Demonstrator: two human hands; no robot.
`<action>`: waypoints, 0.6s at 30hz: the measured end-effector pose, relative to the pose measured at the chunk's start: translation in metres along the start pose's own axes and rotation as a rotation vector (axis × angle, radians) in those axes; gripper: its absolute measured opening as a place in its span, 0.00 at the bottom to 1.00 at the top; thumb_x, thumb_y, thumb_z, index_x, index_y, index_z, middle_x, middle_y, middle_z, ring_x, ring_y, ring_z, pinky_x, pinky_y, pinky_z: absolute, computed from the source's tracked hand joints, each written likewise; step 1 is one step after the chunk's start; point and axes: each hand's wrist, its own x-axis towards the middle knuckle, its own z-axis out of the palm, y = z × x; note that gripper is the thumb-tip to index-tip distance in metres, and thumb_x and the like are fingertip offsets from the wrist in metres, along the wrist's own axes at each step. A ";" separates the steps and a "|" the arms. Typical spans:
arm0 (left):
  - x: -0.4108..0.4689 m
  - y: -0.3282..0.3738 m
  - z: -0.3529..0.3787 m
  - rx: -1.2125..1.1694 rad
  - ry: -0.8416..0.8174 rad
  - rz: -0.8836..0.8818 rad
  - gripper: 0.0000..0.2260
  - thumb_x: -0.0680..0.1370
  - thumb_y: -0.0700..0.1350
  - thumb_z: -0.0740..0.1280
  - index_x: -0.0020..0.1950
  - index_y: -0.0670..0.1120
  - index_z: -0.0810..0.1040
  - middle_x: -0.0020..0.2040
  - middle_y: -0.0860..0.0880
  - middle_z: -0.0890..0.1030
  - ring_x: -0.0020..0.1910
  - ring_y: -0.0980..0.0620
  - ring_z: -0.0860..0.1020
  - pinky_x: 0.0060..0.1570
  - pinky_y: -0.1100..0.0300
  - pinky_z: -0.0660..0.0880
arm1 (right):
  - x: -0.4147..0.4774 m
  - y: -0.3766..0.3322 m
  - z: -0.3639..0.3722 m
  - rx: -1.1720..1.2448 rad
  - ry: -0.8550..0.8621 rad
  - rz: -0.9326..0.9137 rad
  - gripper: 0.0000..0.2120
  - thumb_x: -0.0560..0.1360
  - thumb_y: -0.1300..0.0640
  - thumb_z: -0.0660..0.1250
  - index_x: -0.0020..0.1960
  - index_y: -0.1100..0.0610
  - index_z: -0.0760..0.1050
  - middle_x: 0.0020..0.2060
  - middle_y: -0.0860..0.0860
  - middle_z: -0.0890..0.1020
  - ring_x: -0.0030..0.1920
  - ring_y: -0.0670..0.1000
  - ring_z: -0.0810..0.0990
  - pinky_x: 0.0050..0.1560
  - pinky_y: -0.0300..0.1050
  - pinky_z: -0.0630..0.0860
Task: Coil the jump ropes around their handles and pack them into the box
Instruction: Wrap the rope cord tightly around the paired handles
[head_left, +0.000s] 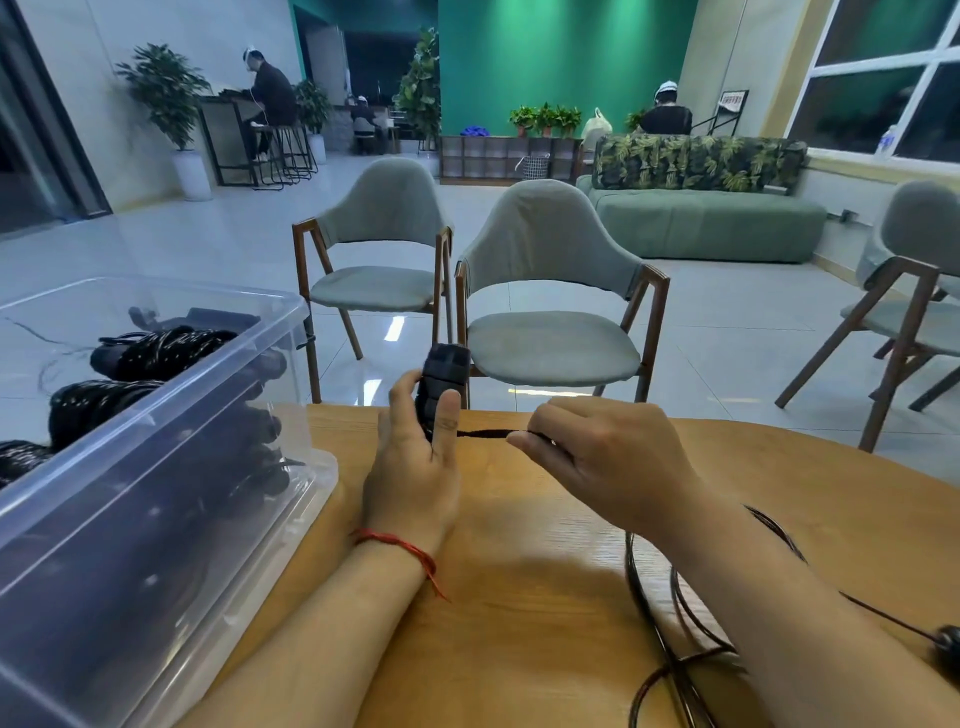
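Observation:
My left hand (415, 462) grips a black jump rope handle (443, 382) upright above the wooden table (519, 597). A short taut stretch of black rope (483, 434) runs from the handle to my right hand (602, 462), which pinches it. The slack rope (675, 613) loops on the table under my right forearm. A black end piece (946, 649) lies at the right edge. The clear plastic box (156, 467) on the left holds several coiled black ropes (161, 348).
Two grey chairs (550, 291) with wooden legs stand just beyond the table's far edge, and another is at the right. A green sofa (701, 218) and seated people are far back across the tiled floor.

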 end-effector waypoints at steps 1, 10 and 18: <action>-0.002 0.001 0.001 0.041 -0.040 0.008 0.22 0.84 0.67 0.52 0.77 0.62 0.62 0.65 0.53 0.75 0.52 0.64 0.75 0.41 0.64 0.70 | 0.003 -0.002 -0.004 0.010 -0.004 -0.009 0.16 0.86 0.44 0.66 0.43 0.51 0.77 0.33 0.44 0.75 0.30 0.47 0.70 0.28 0.43 0.64; -0.022 0.024 0.000 0.057 -0.426 0.144 0.24 0.87 0.54 0.55 0.82 0.67 0.53 0.73 0.55 0.67 0.60 0.57 0.76 0.56 0.53 0.81 | 0.023 -0.018 -0.027 0.337 -0.190 0.180 0.17 0.85 0.41 0.65 0.38 0.43 0.72 0.29 0.41 0.73 0.34 0.48 0.75 0.34 0.38 0.62; -0.033 0.039 0.008 0.440 -0.537 0.180 0.19 0.79 0.68 0.62 0.65 0.60 0.69 0.57 0.57 0.72 0.50 0.58 0.77 0.44 0.66 0.75 | 0.028 -0.031 -0.036 0.309 -0.426 0.094 0.19 0.83 0.36 0.63 0.37 0.42 0.71 0.31 0.44 0.75 0.37 0.46 0.76 0.36 0.37 0.63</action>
